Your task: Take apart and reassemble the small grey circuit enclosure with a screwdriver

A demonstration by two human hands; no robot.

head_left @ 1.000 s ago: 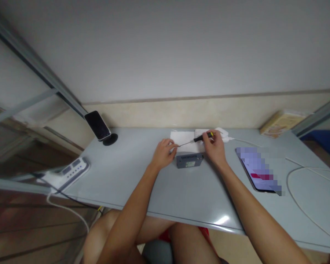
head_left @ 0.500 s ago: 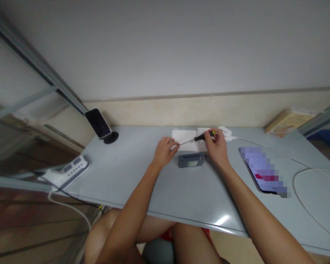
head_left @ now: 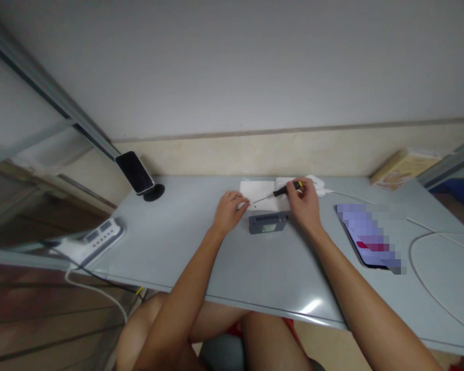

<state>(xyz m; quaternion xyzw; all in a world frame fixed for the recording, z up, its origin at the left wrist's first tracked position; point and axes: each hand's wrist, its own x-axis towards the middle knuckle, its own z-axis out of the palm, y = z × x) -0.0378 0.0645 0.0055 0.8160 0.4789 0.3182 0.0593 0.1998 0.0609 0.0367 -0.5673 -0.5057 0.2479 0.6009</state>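
Observation:
In my right hand (head_left: 304, 202) is a screwdriver (head_left: 281, 191) with a black and yellow handle, its thin shaft pointing left. The fingers of my left hand (head_left: 229, 211) are pinched together just left of the screwdriver's tip, with a small gap between. Whatever lies in that pinch is too small to make out. Beneath the tip is a white sheet (head_left: 251, 187), with a tiny dark speck (head_left: 255, 206) near its front edge. A dark grey vented box (head_left: 268, 223) with a pale label stands on the desk in front of the sheet, between my hands.
At the right lies a large phone (head_left: 365, 239) with a blurred screen, near a white cable (head_left: 417, 273). A smaller phone (head_left: 134, 172) leans on a black stand at the left, behind a white power strip (head_left: 100, 239). A yellowish box (head_left: 406, 167) stands against the wall.
My left fingertips and the screwdriver tip have come slightly apart. The small dark speck now shows on the white sheet. The grey box stays in place.

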